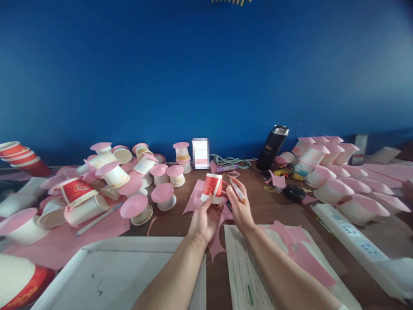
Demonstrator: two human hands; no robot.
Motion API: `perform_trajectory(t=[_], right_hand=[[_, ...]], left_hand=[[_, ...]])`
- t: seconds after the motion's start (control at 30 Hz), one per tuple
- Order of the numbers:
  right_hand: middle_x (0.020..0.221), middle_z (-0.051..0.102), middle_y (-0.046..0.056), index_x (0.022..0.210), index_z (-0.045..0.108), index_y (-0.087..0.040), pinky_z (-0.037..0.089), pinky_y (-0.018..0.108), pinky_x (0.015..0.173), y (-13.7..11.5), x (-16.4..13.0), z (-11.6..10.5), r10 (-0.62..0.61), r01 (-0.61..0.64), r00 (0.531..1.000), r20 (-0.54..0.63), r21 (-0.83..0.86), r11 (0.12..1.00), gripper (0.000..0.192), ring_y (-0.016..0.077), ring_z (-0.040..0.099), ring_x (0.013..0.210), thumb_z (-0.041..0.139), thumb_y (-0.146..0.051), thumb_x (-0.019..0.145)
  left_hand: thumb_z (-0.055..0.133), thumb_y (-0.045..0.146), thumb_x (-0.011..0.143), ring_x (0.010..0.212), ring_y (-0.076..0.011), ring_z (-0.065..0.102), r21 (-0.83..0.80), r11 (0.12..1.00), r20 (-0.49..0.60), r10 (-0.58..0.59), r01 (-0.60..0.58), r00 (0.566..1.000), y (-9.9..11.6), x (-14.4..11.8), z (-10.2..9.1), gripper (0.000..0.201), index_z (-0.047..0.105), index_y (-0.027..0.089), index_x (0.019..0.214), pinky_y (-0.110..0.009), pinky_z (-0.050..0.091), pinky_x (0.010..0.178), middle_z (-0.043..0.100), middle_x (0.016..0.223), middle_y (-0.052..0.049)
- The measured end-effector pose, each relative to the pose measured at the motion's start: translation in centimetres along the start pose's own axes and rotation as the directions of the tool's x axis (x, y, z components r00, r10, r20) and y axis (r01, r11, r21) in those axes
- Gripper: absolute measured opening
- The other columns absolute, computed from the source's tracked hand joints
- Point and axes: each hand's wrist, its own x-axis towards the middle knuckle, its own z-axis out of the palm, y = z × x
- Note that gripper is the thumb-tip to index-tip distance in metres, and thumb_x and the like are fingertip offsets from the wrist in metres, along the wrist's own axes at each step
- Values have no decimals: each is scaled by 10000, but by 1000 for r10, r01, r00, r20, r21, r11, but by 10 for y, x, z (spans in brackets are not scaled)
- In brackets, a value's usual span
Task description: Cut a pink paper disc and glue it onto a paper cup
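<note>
My left hand [202,219] holds a small red-and-white paper cup [212,187] upside down above the brown table [267,206]. My right hand [238,206] is just right of the cup and grips a white glue stick with an orange end [238,191], its tip pointing up and left toward the cup. A pink paper sheet [195,196] lies on the table under both hands.
Several upturned cups capped with pink paper discs crowd the left [138,209] and right [325,176]. A black flask [273,146], cables [230,161], a black mouse-like object [293,191], a white power strip [351,237], a white tray [106,267] and a printed sheet [245,267] surround me.
</note>
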Motion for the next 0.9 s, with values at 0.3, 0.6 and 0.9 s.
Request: perform_trajectory(t=[0.3, 0.6, 0.9], right_hand=[[1132, 668, 62, 1253, 515, -245, 548, 359, 857, 1, 3, 0, 20, -21, 999, -28, -31, 999, 596, 236, 652, 1009, 731, -444, 734], [1171, 677, 47, 1259, 542, -263, 546, 353, 855, 0, 2, -3, 99, -115, 987, 129, 119, 986, 547, 229, 665, 1002, 700, -455, 771], [1108, 685, 84, 1266, 504, -260, 548, 446, 875, 3, 4, -4, -45, 33, 994, -97, -122, 992, 568, 269, 655, 1041, 678, -499, 781]], left_hand=[[763, 211, 722, 983, -202, 644, 406, 913, 81, 12, -44, 997, -13, -9, 5, 300, 704, 152, 1011, -271, 468, 877, 713, 1032, -80], [660, 298, 829, 837, -159, 659, -41, 989, 24, -139, 140, 990, -2, -9, 4, 191, 685, 160, 958, -257, 524, 711, 713, 968, -72], [696, 154, 757, 727, -125, 632, -6, 1000, -66, -22, 22, 998, 8, 0, -1, 163, 677, 141, 919, -239, 493, 664, 704, 879, -56]])
